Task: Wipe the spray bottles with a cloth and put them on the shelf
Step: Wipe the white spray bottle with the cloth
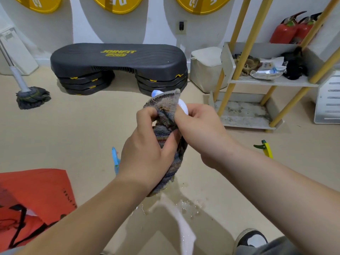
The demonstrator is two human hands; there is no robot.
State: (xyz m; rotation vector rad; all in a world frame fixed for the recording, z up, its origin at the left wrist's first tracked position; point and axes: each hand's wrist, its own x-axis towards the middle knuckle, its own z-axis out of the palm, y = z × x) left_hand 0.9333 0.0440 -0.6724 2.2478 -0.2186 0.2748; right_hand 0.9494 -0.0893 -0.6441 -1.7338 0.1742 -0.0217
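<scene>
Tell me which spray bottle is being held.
The white bottle, wrapped in the cloth gripped by the left hand and right hand; the blue bottle and yellow bottle are not held.

beige floor with wet patch, mop, black step platform, red bag, yellow spray bottle, shelf

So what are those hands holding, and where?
A spray bottle inside a cloth: left hand grips the wrapped body, right hand pinches cloth near the top.

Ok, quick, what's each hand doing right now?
Left hand: closed round the cloth, which wraps the spray bottle.
Right hand: pinching the cloth against the bottle's top.
</scene>
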